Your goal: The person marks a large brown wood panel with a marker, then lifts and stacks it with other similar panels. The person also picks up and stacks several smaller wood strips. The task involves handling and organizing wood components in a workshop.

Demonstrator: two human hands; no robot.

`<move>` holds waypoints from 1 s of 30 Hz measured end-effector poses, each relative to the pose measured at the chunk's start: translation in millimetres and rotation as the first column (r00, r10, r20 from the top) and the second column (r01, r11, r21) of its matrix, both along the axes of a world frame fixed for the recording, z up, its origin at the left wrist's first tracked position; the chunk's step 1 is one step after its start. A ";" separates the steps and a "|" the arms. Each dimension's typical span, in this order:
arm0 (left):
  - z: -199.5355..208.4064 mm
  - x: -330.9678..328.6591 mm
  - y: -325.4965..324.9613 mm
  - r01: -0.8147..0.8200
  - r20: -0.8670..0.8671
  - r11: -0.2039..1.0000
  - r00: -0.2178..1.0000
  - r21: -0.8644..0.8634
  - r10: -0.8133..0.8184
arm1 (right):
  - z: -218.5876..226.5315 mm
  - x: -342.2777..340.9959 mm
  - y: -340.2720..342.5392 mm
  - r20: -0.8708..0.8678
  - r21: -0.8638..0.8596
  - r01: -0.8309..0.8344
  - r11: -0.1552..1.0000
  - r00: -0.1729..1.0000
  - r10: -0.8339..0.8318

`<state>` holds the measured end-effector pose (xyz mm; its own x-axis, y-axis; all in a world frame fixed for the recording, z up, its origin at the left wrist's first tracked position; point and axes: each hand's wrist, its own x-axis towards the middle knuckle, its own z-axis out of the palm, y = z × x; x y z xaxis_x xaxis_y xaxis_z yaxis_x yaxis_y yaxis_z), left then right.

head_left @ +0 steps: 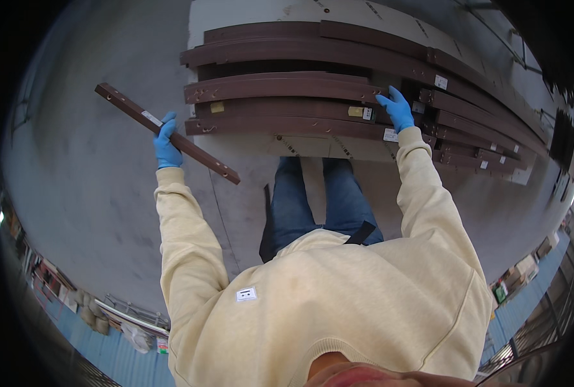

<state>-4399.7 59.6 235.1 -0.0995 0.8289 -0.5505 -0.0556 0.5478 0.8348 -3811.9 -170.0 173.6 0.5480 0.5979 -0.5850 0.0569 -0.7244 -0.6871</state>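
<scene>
My left hand [166, 143], in a blue glove, is closed around the middle of a short brown metal bar [206, 159]. The bar is held out to the left, slanting down to the right, with small holes near its ends and a white label. My right hand [398, 111], also gloved in blue, has its thumb and fingers at the right end of a long brown metal beam [287, 90]. That beam lies in a stack of similar ones, and part of the grip is hidden behind the glove.
More long brown beams [313, 48] lie in rows across a pale printed board [258, 11]. Shorter brown beams [474, 122] with white labels lie to the right. Grey floor [100, 187] spreads on the left. Mixed goods [93, 314] and blue sheeting [129, 361] stand at the lower left.
</scene>
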 end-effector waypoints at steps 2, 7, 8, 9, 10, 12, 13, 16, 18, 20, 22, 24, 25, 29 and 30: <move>-15.5 -3.8 20.1 0.035 -0.024 0.998 0.999 -0.045 -0.036 | 7.8 -15.2 5.4 0.007 -0.036 0.004 0.999 1.000 -0.004; -52.6 -4.4 53.0 0.131 -0.027 0.983 0.990 -0.130 -0.135 | -6.3 -26.7 -8.7 0.048 0.044 0.024 0.999 0.999 -0.026; -58.9 -3.3 55.0 0.127 -0.003 0.979 0.992 -0.160 -0.129 | -5.6 -30.5 -8.4 0.073 0.009 -0.009 1.000 0.997 0.008; -64.1 -3.2 55.4 0.142 0.034 0.973 0.990 -0.182 -0.138 | -4.7 -33.1 -7.5 0.097 -0.026 -0.042 0.999 0.994 0.045; -68.4 -3.9 54.3 0.155 0.070 0.967 0.987 -0.203 -0.144 | -3.1 -31.5 -5.1 0.009 -0.038 -0.040 0.998 0.999 0.040; -74.8 0.2 52.0 0.123 0.088 0.963 0.991 -0.240 -0.105 | 3.3 -32.3 8.3 0.045 -0.039 -0.058 0.998 0.997 0.059; -77.1 1.4 51.0 0.112 0.092 0.961 0.992 -0.252 -0.091 | 5.0 -30.3 13.6 0.064 -0.040 -0.068 0.997 0.995 0.071; -75.7 5.8 55.1 0.101 0.121 0.956 0.990 -0.276 -0.070 | -2.4 -15.4 28.7 0.080 -0.033 -0.309 0.950 0.947 0.311; -72.3 6.5 56.0 0.080 0.148 0.948 0.988 -0.309 -0.036 | 9.6 -15.5 53.2 -0.012 -0.192 -0.446 0.874 0.892 0.452; -72.8 7.8 56.4 0.056 0.162 0.946 0.987 -0.318 -0.004 | 10.1 -14.4 60.3 -0.068 -0.251 -0.514 0.820 0.855 0.515; -74.3 9.9 55.3 0.028 0.162 0.952 0.987 -0.303 0.022 | 7.7 -11.7 59.1 -0.073 -0.228 -0.518 0.824 0.853 0.516; -76.0 6.7 54.3 0.024 0.182 0.947 0.983 -0.319 0.036 | 10.8 -15.5 59.8 -0.042 -0.225 -0.505 0.834 0.860 0.509; -76.4 5.0 53.7 0.023 0.192 0.945 0.981 -0.327 0.042 | 13.5 -18.0 58.6 -0.027 -0.223 -0.497 0.838 0.863 0.505; -72.1 9.9 44.2 -0.045 0.188 0.959 0.977 -0.280 0.100 | 22.8 -23.0 47.2 0.080 -0.183 -0.488 0.854 0.858 0.507; -62.8 13.7 43.6 -0.040 0.188 0.957 0.977 -0.286 0.097 | 28.6 -24.4 44.6 0.091 -0.182 -0.491 0.852 0.854 0.512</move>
